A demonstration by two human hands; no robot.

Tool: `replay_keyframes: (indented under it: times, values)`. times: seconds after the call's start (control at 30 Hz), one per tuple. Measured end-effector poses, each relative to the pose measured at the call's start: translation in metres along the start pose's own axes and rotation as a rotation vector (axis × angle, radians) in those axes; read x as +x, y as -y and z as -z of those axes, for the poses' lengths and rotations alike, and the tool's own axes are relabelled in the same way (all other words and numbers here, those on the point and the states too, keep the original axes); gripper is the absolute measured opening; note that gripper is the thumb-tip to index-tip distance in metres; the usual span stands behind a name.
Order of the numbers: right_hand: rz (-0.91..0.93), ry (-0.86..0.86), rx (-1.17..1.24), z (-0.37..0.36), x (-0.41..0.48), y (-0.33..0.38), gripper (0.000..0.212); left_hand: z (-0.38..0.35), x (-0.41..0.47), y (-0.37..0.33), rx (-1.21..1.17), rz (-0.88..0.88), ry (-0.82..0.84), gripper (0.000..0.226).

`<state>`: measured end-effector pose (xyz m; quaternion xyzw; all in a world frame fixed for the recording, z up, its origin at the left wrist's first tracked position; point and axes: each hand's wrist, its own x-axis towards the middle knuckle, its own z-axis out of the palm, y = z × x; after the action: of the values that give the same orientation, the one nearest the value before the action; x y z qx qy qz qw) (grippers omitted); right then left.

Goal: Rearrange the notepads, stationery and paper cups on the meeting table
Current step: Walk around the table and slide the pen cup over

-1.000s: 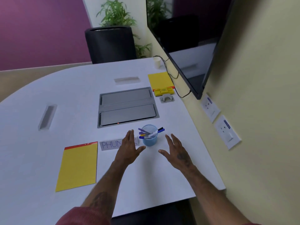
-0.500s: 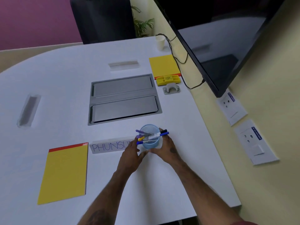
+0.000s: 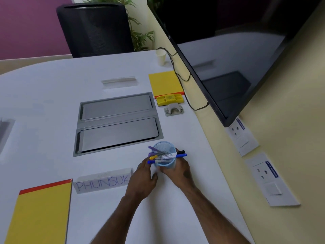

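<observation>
White meeting table (image 3: 52, 103) fills most of the view, with a big black wall monitor (image 3: 228, 50) hanging over its right edge. The light blue mesh pen cup (image 3: 165, 164) sits upright on the table, near and right of centre, just past the near right corner of the grey metal pop-up power box (image 3: 117, 123). A bunch of blue, purple and yellow capped pens (image 3: 167, 155) lies across its rim.

Both hands are on it. The left hand (image 3: 143, 178) has its fingers curled against the cup's left wall, and the right hand (image 3: 177, 170) has its fingers wrapped round the right wall, so the cup is squeezed between them.

A second ago both hands were spread flat and short of the cup, and half a second ago they'd already closed on it. Since then the left hand has slid a bit right: the clear name plate (image 3: 103, 183) now shows all of "PHUNSUK", where the last letter was covered before.

Also around:
- yellow notepad with a red top strip (image 3: 40, 213), near left beside the plate
- a second yellow notepad (image 3: 165, 83), far right
- white paper cup (image 3: 161, 57), beyond the second notepad
</observation>
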<state>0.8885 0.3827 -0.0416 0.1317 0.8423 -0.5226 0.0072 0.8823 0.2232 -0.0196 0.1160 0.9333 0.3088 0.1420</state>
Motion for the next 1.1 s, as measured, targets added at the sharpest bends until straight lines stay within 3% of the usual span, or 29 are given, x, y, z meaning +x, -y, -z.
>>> replay_keyframes:
  times: [0.2, 0.3, 0.6, 1.1]
  values:
    - [0.031, -0.144, -0.108, 0.041, 0.055, -0.006, 0.072, -0.041, 0.051, 0.006, 0.272, -0.086, 0.081, 0.082]
    - [0.026, -0.195, -0.115, 0.054, 0.082, -0.01, 0.067, -0.062, 0.067, 0.01, 0.389, -0.081, 0.085, 0.077]
    - [0.005, -0.285, -0.097, 0.06, 0.14, -0.012, 0.07, -0.077, 0.067, 0.016, 0.438, -0.053, -0.053, 0.072]
    - [0.0, -0.26, -0.025, 0.061, 0.167, -0.015, 0.074, -0.075, 0.066, 0.014, 0.427, -0.039, -0.034, 0.073]
